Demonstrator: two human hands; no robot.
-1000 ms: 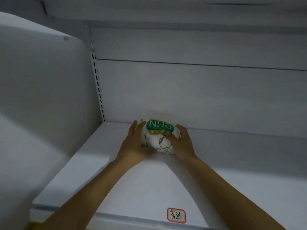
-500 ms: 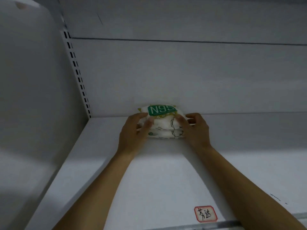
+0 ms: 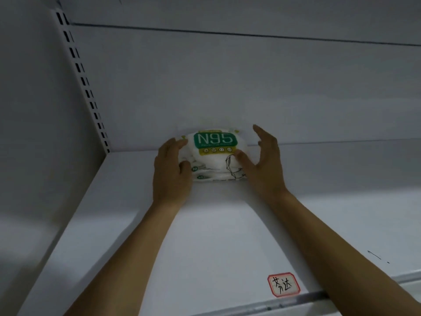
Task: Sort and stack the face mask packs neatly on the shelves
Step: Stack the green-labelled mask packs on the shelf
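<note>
A small stack of white face mask packs (image 3: 214, 160) with a green N95 label lies on the white shelf (image 3: 205, 236), pushed against the back panel. My left hand (image 3: 172, 171) rests flat against the stack's left side with straight fingers. My right hand (image 3: 264, 164) is at the stack's right side: its thumb touches the top pack and its straight fingers are lifted clear of it. Neither hand grips a pack.
A slotted upright rail (image 3: 83, 80) runs down the back left corner beside the left side wall (image 3: 34, 133). A red-bordered label with handwriting (image 3: 283, 284) is stuck near the shelf's front edge. Bare shelf surface extends to the right of the stack.
My right hand's fingers have uncurled and lifted off the stack. My left hand has flattened against the stack's side. The view has moved closer to the shelf.
</note>
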